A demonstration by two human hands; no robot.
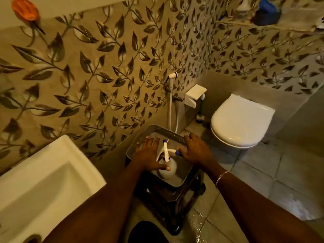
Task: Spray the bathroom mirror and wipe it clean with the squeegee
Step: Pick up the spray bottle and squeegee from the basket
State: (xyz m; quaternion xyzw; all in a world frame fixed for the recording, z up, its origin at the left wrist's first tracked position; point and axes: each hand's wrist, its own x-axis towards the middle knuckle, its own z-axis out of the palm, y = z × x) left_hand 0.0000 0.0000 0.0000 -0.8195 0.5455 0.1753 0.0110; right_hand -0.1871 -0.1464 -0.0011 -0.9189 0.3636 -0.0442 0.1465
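- Left hand (149, 151): fingers spread flat, grasping nothing, thumb touching the white plastic spray bottle (166, 166).
- Right hand (196, 151): resting on the grey perforated basket (168, 133) rim, probably steadying it; clasp unclear.
- Squeegee: unidentifiable.

The sink (35, 181) is cut off at 8 o'clock. The left hand (149, 153) hides part of the basket (164, 133) floor. Blurred items on the shelf (289, 25) at 1 o'clock cannot be identified.
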